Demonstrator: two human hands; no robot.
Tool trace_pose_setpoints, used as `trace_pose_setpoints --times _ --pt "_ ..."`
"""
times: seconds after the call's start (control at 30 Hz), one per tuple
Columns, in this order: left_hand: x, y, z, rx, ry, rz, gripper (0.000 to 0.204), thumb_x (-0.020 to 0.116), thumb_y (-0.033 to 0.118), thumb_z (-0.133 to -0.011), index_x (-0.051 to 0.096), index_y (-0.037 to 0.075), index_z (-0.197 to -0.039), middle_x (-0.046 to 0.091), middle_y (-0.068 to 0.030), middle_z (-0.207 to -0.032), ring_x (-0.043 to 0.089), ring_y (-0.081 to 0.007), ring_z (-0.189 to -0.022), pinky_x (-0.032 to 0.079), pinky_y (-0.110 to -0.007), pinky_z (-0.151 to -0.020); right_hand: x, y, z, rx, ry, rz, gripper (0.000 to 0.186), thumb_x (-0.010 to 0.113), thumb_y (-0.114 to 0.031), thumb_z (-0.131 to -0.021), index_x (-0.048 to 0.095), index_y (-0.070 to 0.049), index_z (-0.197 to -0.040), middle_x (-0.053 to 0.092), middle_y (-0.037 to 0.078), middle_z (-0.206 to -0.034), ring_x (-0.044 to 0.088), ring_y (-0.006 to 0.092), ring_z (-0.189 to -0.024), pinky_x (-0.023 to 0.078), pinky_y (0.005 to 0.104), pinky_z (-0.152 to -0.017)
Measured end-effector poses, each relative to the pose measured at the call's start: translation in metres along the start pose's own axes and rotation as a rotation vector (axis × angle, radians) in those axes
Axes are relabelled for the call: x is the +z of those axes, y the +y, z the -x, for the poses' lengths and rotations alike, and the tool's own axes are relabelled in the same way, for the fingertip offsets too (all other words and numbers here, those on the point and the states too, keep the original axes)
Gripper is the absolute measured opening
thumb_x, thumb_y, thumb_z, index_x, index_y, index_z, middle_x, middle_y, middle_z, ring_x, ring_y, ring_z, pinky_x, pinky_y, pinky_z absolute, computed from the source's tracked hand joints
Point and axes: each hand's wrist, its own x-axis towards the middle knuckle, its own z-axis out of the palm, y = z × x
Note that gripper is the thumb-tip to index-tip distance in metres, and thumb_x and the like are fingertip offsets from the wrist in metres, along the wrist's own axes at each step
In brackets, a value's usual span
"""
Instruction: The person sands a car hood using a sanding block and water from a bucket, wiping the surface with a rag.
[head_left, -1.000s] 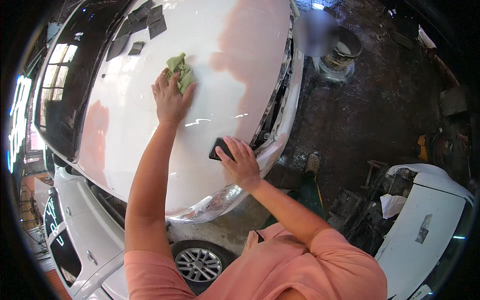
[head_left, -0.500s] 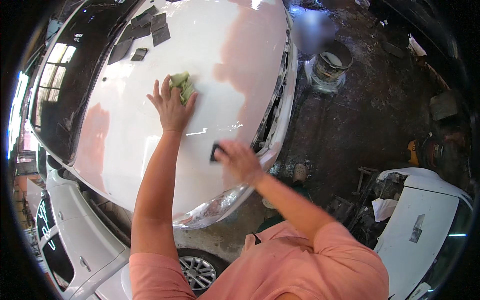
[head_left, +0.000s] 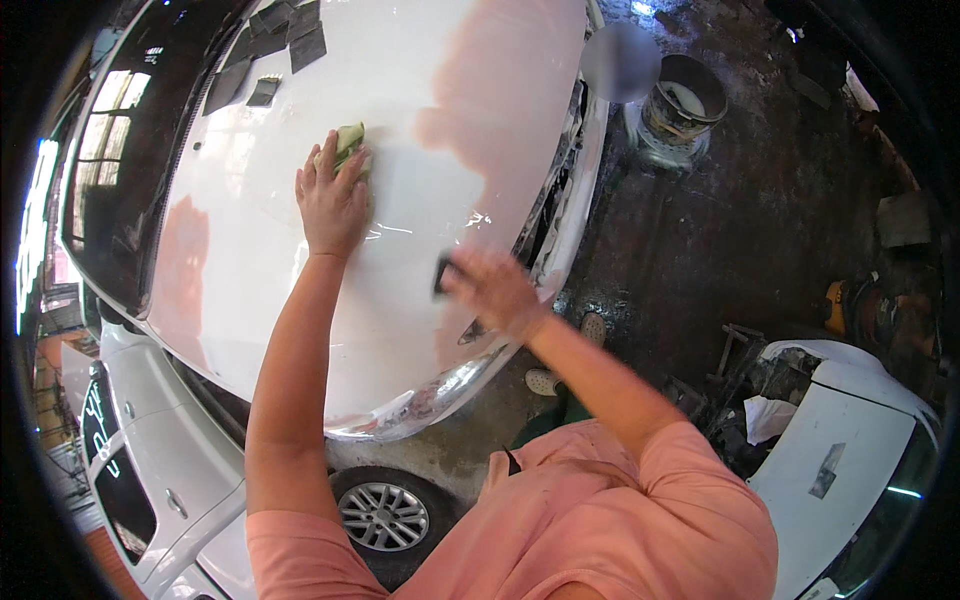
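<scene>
Under the left fingers (head_left: 327, 163) lies a crumpled green cloth (head_left: 350, 135) on a white, pink-patched car hood (head_left: 395, 280); in blurred right fingers (head_left: 474, 262), a black block (head_left: 440, 275)

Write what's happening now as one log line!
left hand: on green cloth | right hand: gripping black block | surface: white hood, pinkish patches | dark sheets: near windshield

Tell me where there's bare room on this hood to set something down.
The white strip of hood between the dark sheets and larger pink patch looks free, as does the white between the smaller pink patch and left forearm. It's crowded beside the windshield, where the sheets lie, and by the right hand, holding a black block.
</scene>
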Motion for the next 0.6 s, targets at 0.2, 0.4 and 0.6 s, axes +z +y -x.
trace_pose_setpoints --times 0.2,0.4,0.6 --pt "-0.004 0.013 -0.006 -0.009 0.023 0.014 0.051 0.072 0.042 -0.097 0.063 0.022 -0.143 0.043 -0.0088 -0.166 0.042 -0.0382 -0.149 0.032 -0.052 -0.123 -0.024 0.063 -0.059 0.564 0.129 -0.042 0.05 0.063 -0.025 -0.102 0.054 -0.021 -0.151 0.056 0.013 -0.15 0.056 0.0357 -0.135 0.045 0.0531 -0.111" --pt "-0.002 0.009 -0.005 0.016 0.034 0.055 0.055 0.076 0.044 -0.093 0.063 0.02 -0.141 0.045 -0.0145 -0.163 0.043 -0.0397 -0.146 0.034 -0.054 -0.121 0.003 -0.031 0.033 -0.034 -0.07 -0.154 0.043 0.061 -0.02 -0.103 0.058 -0.024 -0.146 0.056 0.009 -0.153 0.054 0.0279 -0.142 0.042 0.0509 -0.118" --pt "-0.006 0.02 -0.015 0.03 0.049 0.073 0.055 0.076 0.038 -0.095 0.062 0.018 -0.144 0.046 -0.0139 -0.162 0.045 -0.0378 -0.145 0.035 -0.051 -0.12 -0.06 0.149 -0.053 0.209 0.254 0.039 0.055 0.068 -0.015 -0.098 0.051 -0.02 -0.151 0.055 0.018 -0.149 0.059 0.0395 -0.127 0.047 0.0548 -0.104"
